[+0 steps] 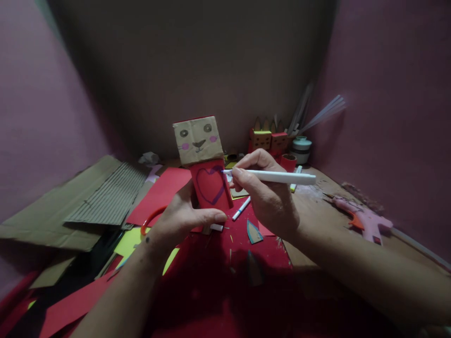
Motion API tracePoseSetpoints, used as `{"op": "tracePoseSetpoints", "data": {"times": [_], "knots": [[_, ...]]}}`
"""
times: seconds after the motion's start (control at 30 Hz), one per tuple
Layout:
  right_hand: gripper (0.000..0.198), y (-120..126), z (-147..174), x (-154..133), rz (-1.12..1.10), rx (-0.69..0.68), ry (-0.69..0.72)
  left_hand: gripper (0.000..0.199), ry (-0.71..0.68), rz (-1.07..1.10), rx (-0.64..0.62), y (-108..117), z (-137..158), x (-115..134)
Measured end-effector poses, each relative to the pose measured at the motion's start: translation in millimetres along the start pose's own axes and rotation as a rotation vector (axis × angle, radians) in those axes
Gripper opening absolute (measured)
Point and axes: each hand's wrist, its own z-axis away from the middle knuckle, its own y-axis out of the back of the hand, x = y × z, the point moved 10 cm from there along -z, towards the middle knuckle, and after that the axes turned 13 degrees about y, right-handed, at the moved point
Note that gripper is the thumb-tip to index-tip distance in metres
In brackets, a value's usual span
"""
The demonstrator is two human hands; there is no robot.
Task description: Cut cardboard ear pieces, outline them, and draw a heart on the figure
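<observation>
My left hand is wrapped round the lower red body of a paper puppet, holding it upright with a slight tilt. Its square cardboard head carries drawn eyes, a nose and pink cheeks. A purple heart outline is drawn on the red front. In my right hand is a white marker, pinched between thumb and fingers, its tip at the heart's upper right edge. Below the puppet, a white cap or marker end shows by my left thumb. A second white marker lies behind, between my hands.
Cardboard sheets, red paper and orange-handled scissors lie at left. Blue-edged cardboard ear pieces rest in front. At right lies a pink glue gun. Smaller box figures and a lidded jar stand behind.
</observation>
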Motion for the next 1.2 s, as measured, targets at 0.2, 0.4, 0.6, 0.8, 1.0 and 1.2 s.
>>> {"op": "tracePoseSetpoints", "data": {"times": [0.2,0.4,0.6,0.8,1.0,1.2], "knots": [[0.016,-1.3,0.8,1.0,-0.060,-0.010,-0.019,0.065,0.052,0.027,0.037,3.8,-1.8,-3.4],[0.018,0.4,1.7,3.7,-0.078,0.008,-0.006,0.068,0.061,0.038,0.047,3.7,0.0,-4.5],[0.020,-0.1,1.2,2.1,-0.085,0.007,0.008,0.077,0.070,0.047,0.023,2.0,-0.2,-3.8],[0.019,0.8,0.9,2.3,-0.032,-0.007,-0.013,0.074,0.072,0.044,0.028,2.1,-0.8,-4.4],[0.018,-0.2,1.9,3.2,-0.065,-0.025,-0.012,0.080,0.065,0.031,0.039,4.3,-0.9,-3.2],[0.016,-0.8,1.3,1.7,-0.066,-0.037,-0.019,0.080,0.065,0.025,0.031,1.8,-1.5,-2.1]]}}
